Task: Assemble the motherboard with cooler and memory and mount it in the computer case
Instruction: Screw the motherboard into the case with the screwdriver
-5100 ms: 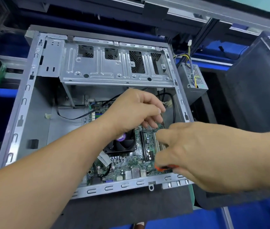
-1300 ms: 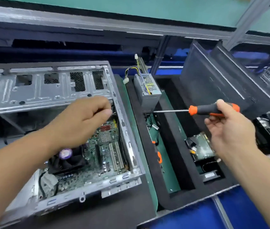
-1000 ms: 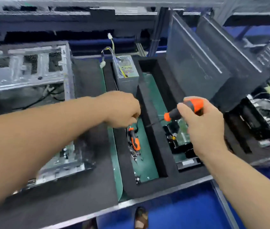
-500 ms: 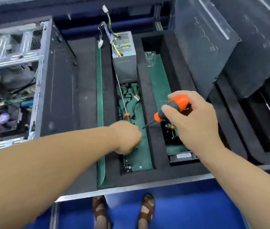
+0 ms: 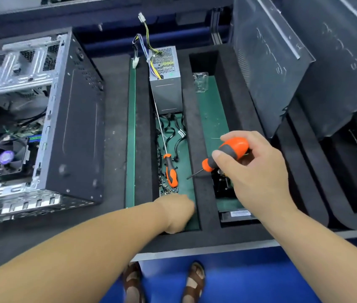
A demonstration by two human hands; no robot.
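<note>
Just beyond the left hand (image 5: 176,212), whose fingers are lying hidden, grasp untellable, tiny slippery screws (image 5: 168,188) are lying loose, probably needing a fingertip pinch, while the right hand (image 5: 254,171) is clamping a screwdriver (image 5: 227,155) and the computer case (image 5: 72,127) is standing well left.
</note>
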